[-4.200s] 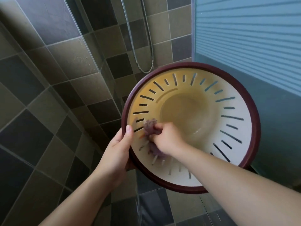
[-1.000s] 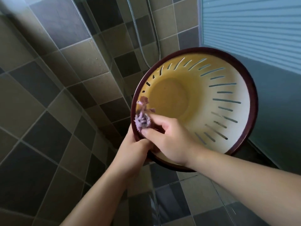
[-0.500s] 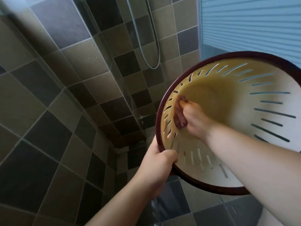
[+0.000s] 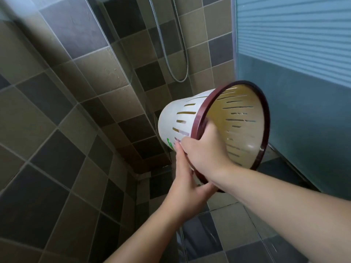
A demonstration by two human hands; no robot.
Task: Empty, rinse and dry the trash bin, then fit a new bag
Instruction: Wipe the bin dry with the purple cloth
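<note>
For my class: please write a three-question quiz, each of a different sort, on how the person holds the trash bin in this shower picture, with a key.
1. True or false: the trash bin stands upright on the floor.
2. Multiple choice: the bin's rim is which colour? A) green B) dark red C) blue
3. Short answer: what hangs on the tiled wall behind the bin?

Key
1. False: it is tipped on its side in the air, mouth toward the camera, with the left hand under its lower rim and the right hand over the rim's near edge.
2. B
3. A metal shower hose.
</note>
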